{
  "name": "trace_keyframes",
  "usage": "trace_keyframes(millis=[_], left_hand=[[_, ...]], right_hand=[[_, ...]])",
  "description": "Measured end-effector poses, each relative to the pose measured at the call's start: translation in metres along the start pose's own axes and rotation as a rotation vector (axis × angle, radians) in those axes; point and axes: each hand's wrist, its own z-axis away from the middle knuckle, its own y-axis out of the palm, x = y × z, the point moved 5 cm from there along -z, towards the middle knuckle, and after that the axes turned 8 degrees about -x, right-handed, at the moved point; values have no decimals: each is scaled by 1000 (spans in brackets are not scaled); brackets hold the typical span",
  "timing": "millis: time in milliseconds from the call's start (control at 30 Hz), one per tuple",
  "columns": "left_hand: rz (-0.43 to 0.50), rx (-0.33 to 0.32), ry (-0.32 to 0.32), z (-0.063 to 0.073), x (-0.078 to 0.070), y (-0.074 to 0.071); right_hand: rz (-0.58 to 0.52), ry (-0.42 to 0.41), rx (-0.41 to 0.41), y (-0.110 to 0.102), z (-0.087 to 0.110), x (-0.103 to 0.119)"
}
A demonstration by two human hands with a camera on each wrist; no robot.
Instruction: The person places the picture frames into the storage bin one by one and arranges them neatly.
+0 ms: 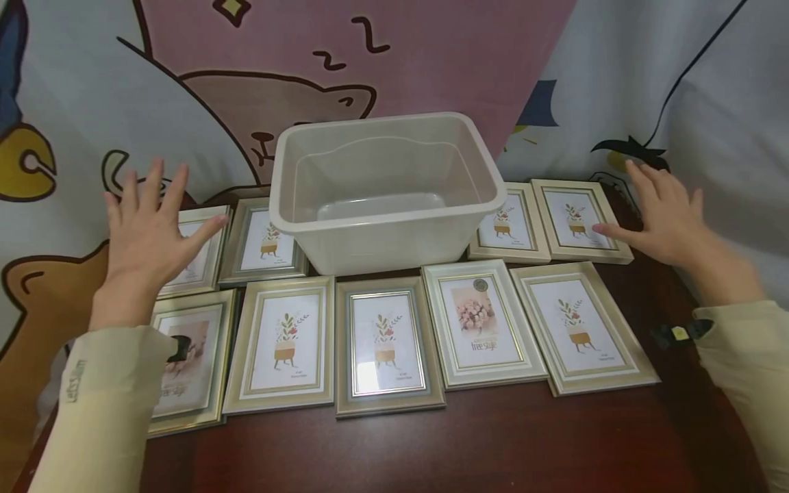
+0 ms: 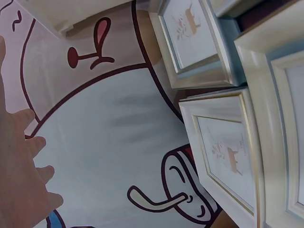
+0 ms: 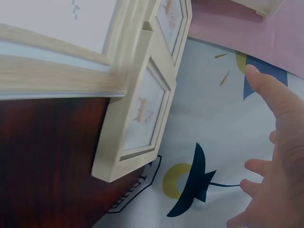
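Note:
My left hand (image 1: 144, 239) is raised with fingers spread, over the picture frames at the left end of the rows; it holds nothing. On the other side, my right hand (image 1: 668, 216) hovers with spread fingers beside the far-right cream picture frame (image 1: 582, 219), its thumb overlapping that frame in the head view. Between the hands stands a beige plastic bin (image 1: 382, 239) with nothing inside. In front of it lies a row of picture frames, among them a silver-gold one (image 1: 390, 404) in the middle and a white one (image 1: 487, 376) with a flower print.
The picture frames lie on a dark red-brown table (image 1: 431, 452), some flanking the bin at the back. A cartoon-printed cloth (image 1: 431, 55) hangs right behind the bin. A black strap (image 1: 681, 334) shows at the right sleeve.

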Motion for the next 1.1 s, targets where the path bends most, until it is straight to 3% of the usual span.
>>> trace_keyframes(millis=[300,667,1100], left_hand=[[38,-35,28,4,-13,-7],[115,-51,74,12,-31,-15],[171,-77,106,22,-51,-20]], right_hand=[[-5,15,11,13,11,-10],[-98,-8,55,26,24,-14],[-109,73,161,42,39,-21]])
